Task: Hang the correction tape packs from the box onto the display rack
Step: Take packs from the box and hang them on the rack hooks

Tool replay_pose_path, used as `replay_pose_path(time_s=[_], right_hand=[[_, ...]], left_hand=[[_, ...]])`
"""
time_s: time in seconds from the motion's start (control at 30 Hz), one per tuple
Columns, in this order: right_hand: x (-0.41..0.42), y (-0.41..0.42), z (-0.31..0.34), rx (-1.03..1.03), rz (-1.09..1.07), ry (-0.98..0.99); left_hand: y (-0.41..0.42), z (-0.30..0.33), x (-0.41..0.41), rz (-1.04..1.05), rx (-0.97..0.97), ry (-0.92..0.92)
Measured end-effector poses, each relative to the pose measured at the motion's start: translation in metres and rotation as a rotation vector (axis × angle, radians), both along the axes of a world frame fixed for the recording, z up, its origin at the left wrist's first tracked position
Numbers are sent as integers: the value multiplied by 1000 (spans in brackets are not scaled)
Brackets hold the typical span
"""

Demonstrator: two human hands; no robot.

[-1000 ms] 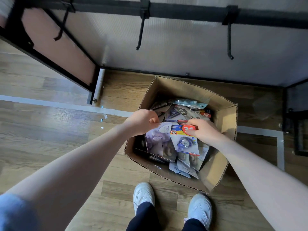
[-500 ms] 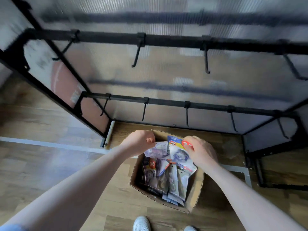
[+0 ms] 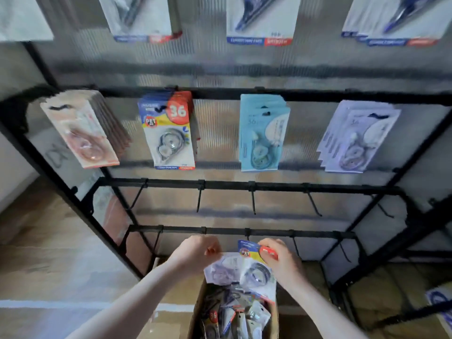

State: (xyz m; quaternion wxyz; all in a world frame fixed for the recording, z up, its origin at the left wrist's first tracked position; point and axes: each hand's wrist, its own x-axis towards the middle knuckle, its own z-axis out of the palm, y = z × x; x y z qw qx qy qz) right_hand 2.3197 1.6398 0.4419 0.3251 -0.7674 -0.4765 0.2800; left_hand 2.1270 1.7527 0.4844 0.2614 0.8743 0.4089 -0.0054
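Rack (image 3: 244, 185) bars blurred; box (image 3: 195, 311) cropped

left hand (image 3: 195, 253) pinching lilac pack (image 3: 223, 269), right hand (image 3: 281, 261) gripping blue-yellow pack (image 3: 255, 264), above box (image 3: 195, 316), below rack (image 3: 244, 184)

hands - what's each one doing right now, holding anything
Left hand: fingers curled, pinching the top of the pale lilac correction tape pack.
Right hand: gripping the blue and yellow correction tape pack with a red corner.
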Motion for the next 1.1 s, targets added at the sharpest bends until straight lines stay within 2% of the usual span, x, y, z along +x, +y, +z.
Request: replay_pose_path(time_s=[0.23, 0.33, 0.47, 0.7, 0.87, 1.1], right_hand=[[5, -5, 83, 142, -13, -97], [19, -14, 117, 125, -64, -103], [57, -33, 150, 209, -113, -120], [152, -75, 181, 294, -154, -213], [223, -91, 197, 312, -119, -193], [266, -80, 218, 348, -52, -188]], left_hand=[[-3, 72, 1, -11, 97, -81], [-4, 105, 18, -26, 138, -131], [-12, 145, 55, -50, 174, -212], [-39, 198, 155, -65, 230, -327], [-54, 229, 235, 14, 303, -393], [-50, 247, 292, 69, 336, -441]])
